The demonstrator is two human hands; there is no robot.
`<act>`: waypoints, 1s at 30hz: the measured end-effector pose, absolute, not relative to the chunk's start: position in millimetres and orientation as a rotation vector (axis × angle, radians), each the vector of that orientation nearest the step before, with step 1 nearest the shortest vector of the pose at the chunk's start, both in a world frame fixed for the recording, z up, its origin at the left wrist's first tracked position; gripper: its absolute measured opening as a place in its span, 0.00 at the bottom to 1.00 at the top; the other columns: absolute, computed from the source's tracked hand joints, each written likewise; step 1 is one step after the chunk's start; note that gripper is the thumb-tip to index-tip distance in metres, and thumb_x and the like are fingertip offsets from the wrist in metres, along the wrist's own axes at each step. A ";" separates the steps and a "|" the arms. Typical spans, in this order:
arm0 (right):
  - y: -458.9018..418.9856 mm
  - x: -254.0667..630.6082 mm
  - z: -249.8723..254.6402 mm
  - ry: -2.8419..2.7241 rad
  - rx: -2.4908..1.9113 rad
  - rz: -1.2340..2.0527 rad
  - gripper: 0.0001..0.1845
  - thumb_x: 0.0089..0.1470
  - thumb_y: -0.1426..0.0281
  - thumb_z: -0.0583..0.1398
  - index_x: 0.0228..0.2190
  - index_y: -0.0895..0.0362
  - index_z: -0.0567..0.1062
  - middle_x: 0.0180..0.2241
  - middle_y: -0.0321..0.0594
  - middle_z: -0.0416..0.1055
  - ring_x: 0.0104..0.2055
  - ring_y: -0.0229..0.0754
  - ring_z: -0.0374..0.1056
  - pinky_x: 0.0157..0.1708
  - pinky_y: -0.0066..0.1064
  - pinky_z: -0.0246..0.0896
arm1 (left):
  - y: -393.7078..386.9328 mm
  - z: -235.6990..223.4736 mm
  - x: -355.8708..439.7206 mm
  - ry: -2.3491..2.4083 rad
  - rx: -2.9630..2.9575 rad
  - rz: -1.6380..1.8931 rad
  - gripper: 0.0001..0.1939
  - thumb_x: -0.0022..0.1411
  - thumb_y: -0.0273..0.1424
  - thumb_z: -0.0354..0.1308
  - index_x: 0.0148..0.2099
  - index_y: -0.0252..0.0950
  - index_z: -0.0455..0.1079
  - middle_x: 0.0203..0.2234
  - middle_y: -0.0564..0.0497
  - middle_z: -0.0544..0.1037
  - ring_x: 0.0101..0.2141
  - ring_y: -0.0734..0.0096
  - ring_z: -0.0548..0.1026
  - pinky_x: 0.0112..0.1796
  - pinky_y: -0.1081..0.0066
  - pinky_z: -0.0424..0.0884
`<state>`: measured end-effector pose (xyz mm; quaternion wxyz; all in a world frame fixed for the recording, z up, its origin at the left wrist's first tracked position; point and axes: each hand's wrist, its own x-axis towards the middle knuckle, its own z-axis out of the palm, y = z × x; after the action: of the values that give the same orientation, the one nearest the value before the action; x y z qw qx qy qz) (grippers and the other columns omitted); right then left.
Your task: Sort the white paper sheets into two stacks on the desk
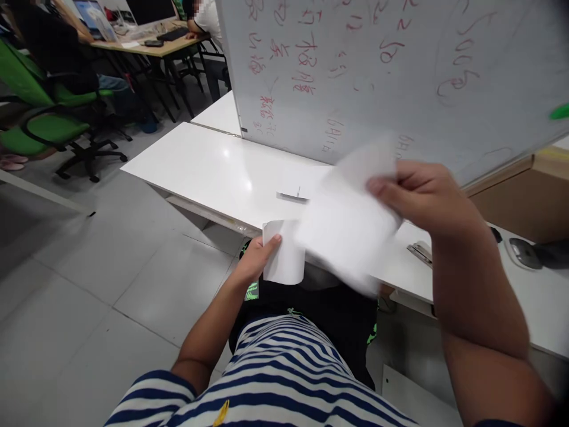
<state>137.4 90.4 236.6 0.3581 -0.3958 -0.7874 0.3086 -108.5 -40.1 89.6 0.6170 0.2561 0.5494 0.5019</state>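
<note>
My left hand (254, 260) is closed on a white sheet of paper (285, 261), thumb on top, at the table's front edge above my lap. That sheet is curved, and its upper right part lies behind another one. My right hand (415, 193) pinches a second, larger sheet of paper (349, 219) by its upper right side, with the thumb and fingers together. Motion blurs this larger sheet, so I cannot tell whether the two pieces are joined. A thin dark strip (292, 197) with a small upright bit lies on the white table (213, 172) behind the papers.
A whiteboard (311, 112) with red writing stands along the table's back. At right are a small metal object (420, 253), a computer mouse (524, 252) and a cardboard box (502, 190). Green chairs (48, 130) and seated people are at the far left.
</note>
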 end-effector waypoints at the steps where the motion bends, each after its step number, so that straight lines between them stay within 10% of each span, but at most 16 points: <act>1: 77.5 140.6 235.1 -2.181 -1.026 0.956 0.24 0.49 0.46 0.61 0.23 0.54 0.74 0.18 0.34 0.66 0.20 0.36 0.60 0.20 0.30 0.52 | -37.2 91.1 -100.4 1.248 0.623 1.129 0.22 0.53 0.47 0.65 0.39 0.32 0.76 0.31 0.44 0.81 0.33 0.58 0.78 0.32 0.67 0.72; 16: 37.6 147.3 182.4 -2.945 -1.433 0.232 0.24 0.65 0.55 0.44 0.27 0.55 0.68 0.21 0.39 0.69 0.20 0.38 0.60 0.24 0.30 0.40 | -36.2 120.2 -26.8 1.120 0.778 1.029 0.40 0.56 0.63 0.47 0.49 0.32 0.73 0.33 0.43 0.80 0.40 0.56 0.76 0.40 0.64 0.70; 30: 24.3 154.7 189.0 -2.973 -1.528 0.190 0.24 0.65 0.56 0.44 0.33 0.57 0.72 0.23 0.42 0.71 0.24 0.41 0.64 0.24 0.30 0.39 | -38.0 110.4 -25.1 1.021 0.819 0.880 0.26 0.56 0.49 0.60 0.45 0.31 0.73 0.31 0.47 0.78 0.32 0.66 0.75 0.33 0.71 0.67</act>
<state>154.7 24.3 189.0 -0.1031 -0.4541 -0.8832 0.0565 -25.1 -38.0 110.4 0.7049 0.3682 0.4591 0.3960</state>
